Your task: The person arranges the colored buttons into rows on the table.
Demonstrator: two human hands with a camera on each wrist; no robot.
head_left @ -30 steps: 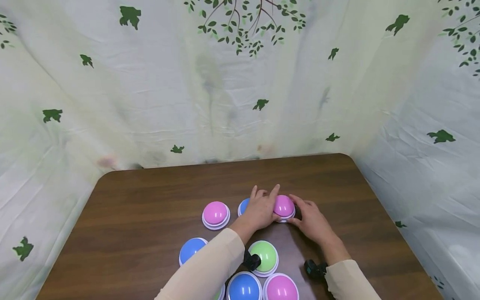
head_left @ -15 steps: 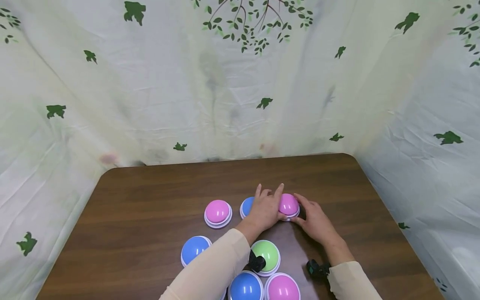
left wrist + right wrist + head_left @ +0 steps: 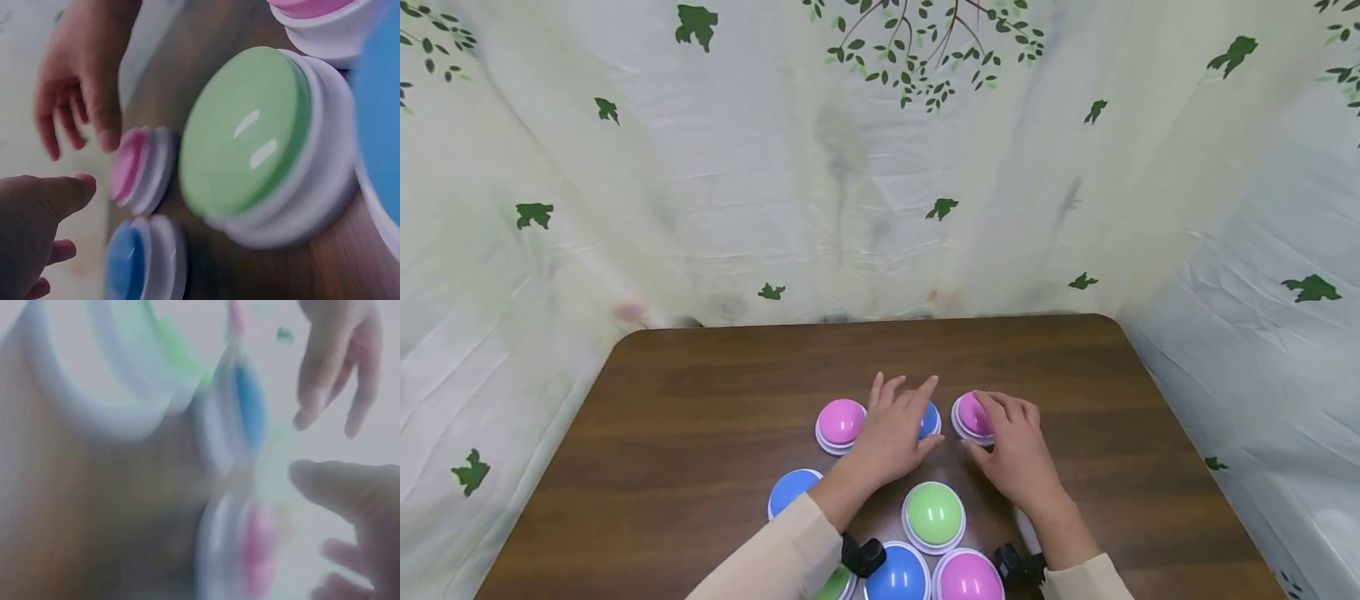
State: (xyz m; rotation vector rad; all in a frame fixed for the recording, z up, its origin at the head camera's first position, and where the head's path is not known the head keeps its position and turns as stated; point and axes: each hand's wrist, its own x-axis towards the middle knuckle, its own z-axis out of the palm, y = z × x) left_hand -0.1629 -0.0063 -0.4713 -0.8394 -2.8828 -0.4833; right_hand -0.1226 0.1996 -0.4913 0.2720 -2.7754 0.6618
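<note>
Basically, head view: the pink button (image 3: 972, 415) sits beyond and right of the green button (image 3: 934, 514), wide base probably keeping it steady, bare table (image 3: 1037, 358) running behind to the far edge. Left wrist: right hand (image 3: 90, 65) hangs loosely by it, contact unclear; left hand (image 3: 31, 225) spread, holding nothing. Right wrist: blurry, no grip showing.

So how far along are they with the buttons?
The back looks mostly done: left pink button, back blue button and right pink button stand in a rough line. In hand: the right hand is at the right pink button, with the left hand by the back blue button. Perhaps to do: the nearer ones, like a green button and front pink button, with no hand on them.
</note>
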